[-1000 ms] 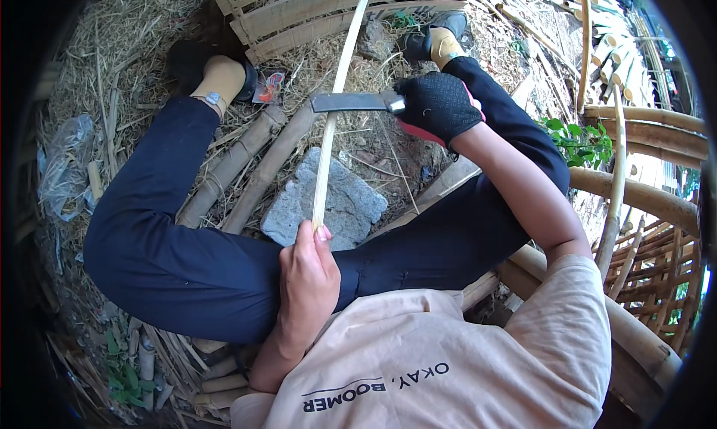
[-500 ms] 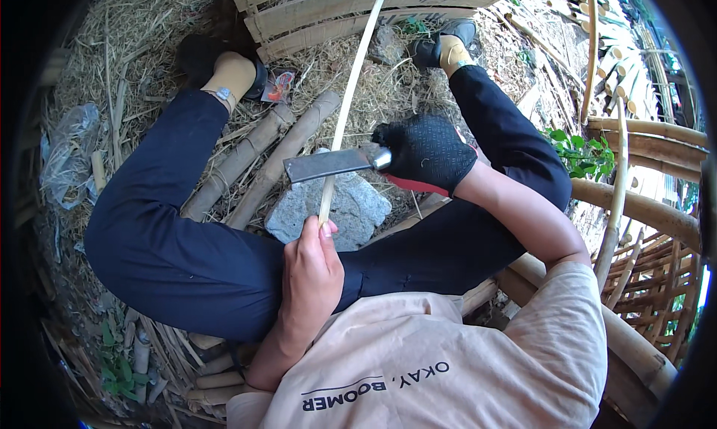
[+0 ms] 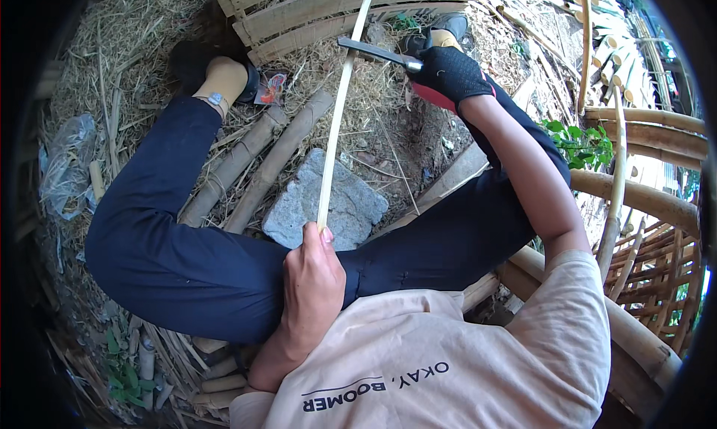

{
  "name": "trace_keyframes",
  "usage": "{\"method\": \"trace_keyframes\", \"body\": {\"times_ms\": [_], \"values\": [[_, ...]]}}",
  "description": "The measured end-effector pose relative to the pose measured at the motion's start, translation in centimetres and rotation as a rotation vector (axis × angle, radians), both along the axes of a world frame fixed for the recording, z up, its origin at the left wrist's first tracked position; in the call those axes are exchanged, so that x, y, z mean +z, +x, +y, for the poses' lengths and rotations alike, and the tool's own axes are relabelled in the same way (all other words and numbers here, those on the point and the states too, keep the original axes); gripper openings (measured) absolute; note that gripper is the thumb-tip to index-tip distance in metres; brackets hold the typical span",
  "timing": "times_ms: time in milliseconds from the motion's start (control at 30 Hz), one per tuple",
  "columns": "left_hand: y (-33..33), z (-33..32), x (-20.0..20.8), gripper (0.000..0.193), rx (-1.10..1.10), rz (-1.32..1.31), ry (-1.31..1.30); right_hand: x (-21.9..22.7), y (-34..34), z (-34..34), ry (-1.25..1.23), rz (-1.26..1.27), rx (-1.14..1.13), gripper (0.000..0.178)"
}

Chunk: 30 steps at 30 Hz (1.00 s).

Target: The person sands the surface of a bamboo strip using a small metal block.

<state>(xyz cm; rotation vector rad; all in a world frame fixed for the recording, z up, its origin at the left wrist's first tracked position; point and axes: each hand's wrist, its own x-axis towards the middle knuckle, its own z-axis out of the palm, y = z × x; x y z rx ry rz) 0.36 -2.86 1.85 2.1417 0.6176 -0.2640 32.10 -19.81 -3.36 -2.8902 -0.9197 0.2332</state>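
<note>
The left hand (image 3: 315,268) is bare and sits low before the body, its fingers curled in a closed grip with the thumb laid along the top. Its forearm (image 3: 278,354) slants up from the lower edge, close to the trunk. The right hand (image 3: 452,74), in a black and red glove, is closed as a fist, well ahead of the left. The right arm (image 3: 523,156) reaches forward and inward from a slightly bent elbow (image 3: 564,242). The legs (image 3: 168,212) are spread, knees turned outward.

Strip (image 3: 337,119) over stone (image 3: 355,205); crate (image 3: 321,36) ahead; bag (image 3: 69,164) far left.
</note>
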Motion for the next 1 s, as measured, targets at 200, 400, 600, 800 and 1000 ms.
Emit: {"method": "trace_keyframes", "body": {"times_ms": [200, 400, 600, 800, 1000], "values": [[-0.4, 0.5, -0.6, 0.014, 0.022, -0.105, -0.014, 2.6, 1.5, 0.1, -0.096, 0.079, -0.204, 0.038], [0.0, 0.7, -0.9, 0.013, 0.017, -0.123, -0.051, 4.2, -6.0, 2.2, 0.038, 0.459, 0.11, 0.041], [-0.1, 0.3, -0.9, 0.014, 0.014, -0.145, -0.003, 5.3, -10.6, 4.3, -0.063, 0.499, 0.311, 0.025], [-0.1, 0.5, -0.7, 0.015, 0.005, -0.032, -0.015, 4.1, -10.2, 4.5, -0.138, 0.395, 0.355, 0.023], [-0.2, 0.7, -0.5, 0.013, 0.0, -0.012, -0.015, 3.3, -8.3, 4.0, -0.101, 0.258, 0.229, 0.022]]}}
